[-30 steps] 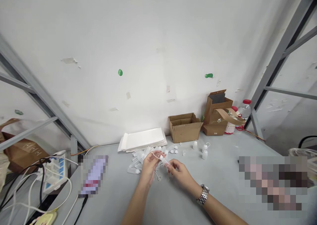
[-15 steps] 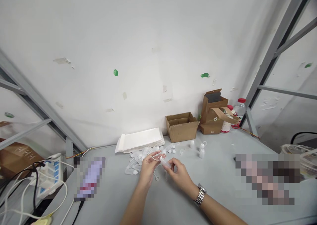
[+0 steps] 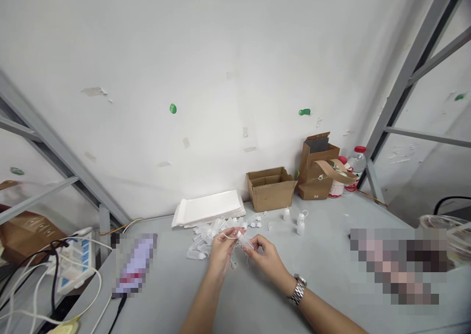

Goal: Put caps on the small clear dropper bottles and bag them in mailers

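A small translucent plastic squeeze bottle is held tilted between both hands, above the grey table. My right hand, a metal watch on its wrist, pinches the bottle's body. At the bottle's upper end are the closed fingers of my left hand, with a thin white strap beside them; I cannot make out exactly how the cap sits. Behind and left of my hands lies a pile of similar bottles and loose caps. Three small bottles stand upright to the right.
White padded envelopes are stacked by the wall. Beside them stand an open cardboard box and a brown paper bag. A power strip with cables is at the left. Blurred-out items lie on both table sides.
The white cap end sits closer on the bottle's tip, while both hands stay in nearly the same place. The whole view has shifted very slightly.
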Motion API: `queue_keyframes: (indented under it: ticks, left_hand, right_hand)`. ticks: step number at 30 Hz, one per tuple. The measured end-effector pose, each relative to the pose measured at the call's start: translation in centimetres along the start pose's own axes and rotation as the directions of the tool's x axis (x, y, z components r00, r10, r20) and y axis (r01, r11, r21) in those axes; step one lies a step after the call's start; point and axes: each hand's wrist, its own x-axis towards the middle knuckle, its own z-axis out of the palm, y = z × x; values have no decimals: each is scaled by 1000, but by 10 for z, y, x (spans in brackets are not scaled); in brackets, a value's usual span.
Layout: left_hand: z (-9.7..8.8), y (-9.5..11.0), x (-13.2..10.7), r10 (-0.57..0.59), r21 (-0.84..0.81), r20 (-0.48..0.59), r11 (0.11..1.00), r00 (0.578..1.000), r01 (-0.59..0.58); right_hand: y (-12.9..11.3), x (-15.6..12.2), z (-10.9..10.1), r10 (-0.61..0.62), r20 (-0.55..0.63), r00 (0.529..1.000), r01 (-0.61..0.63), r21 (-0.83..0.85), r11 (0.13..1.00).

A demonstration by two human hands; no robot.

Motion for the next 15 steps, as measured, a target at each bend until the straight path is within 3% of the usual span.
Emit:
queue_keyframes:
  ticks: [3, 6, 9, 11, 15]
  left_hand:
    - [2, 2, -1, 4, 15, 47, 1000, 999, -4]
    - [0, 2, -1, -1, -18, 73, 1000, 997, 2]
    - [-2, -1, -1, -3, -15, 68, 1000, 998, 4]
    - [-4, -2, 0, 5, 17, 70, 1000, 998, -6]
    - [-5, -3, 1, 39, 91, 87, 995, 995, -47]
  right_hand:
    - [-1, 4, -2, 109, 93, 990, -129, 242, 962]
    - [-3, 6, -2, 168, 319, 933, -317, 501, 805]
    - [-3, 6, -2, 166, 425, 890, -417, 609, 675]
    - [-3, 6, -1, 167, 419, 892, -411, 603, 683]
    - [-2, 7, -1, 195, 269, 943, -306, 474, 825]
